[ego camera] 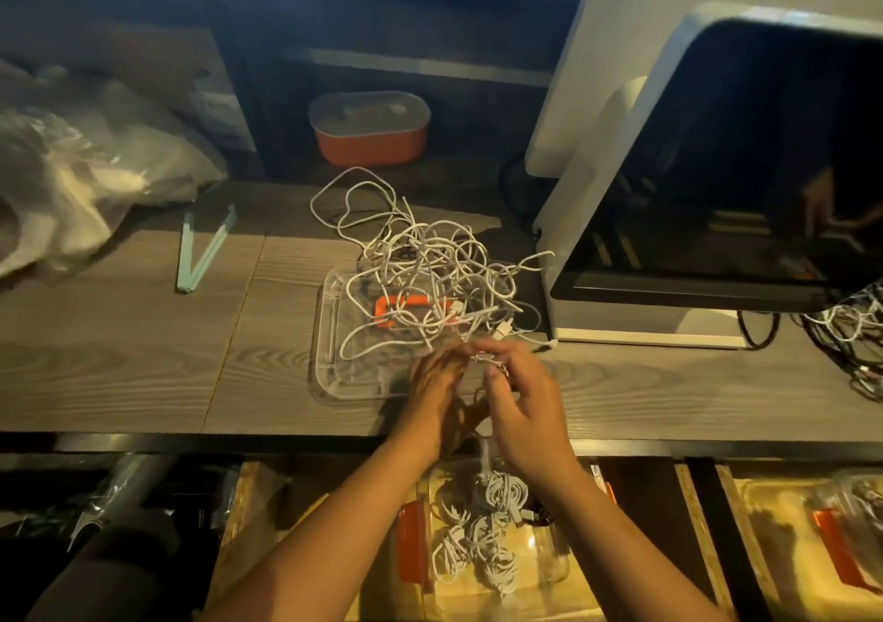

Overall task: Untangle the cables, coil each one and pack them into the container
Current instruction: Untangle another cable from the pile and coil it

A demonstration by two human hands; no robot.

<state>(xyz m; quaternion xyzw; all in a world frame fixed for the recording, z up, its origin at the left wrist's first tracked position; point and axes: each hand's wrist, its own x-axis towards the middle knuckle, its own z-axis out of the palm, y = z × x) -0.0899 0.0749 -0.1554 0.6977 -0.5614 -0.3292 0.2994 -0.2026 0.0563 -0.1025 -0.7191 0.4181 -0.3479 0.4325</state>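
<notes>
A tangle of white cables (pixel 425 267) lies heaped on a clear plastic lid (pixel 334 368) with an orange latch (pixel 389 310) on the wooden desk. At the heap's near edge my left hand (pixel 432 382) and my right hand (pixel 521 401) meet, and each pinches a white cable strand between its fingertips. Below the desk edge a clear container (pixel 549 569) holds several coiled white cables (pixel 487 526).
A white-framed machine with a dark window (pixel 716 191) stands at the right, with more cables (pixel 855 334) beside it. An orange box with a grey lid (pixel 370 129) sits at the back. Plastic bags (pixel 81 172) and a green strip (pixel 203 253) lie left.
</notes>
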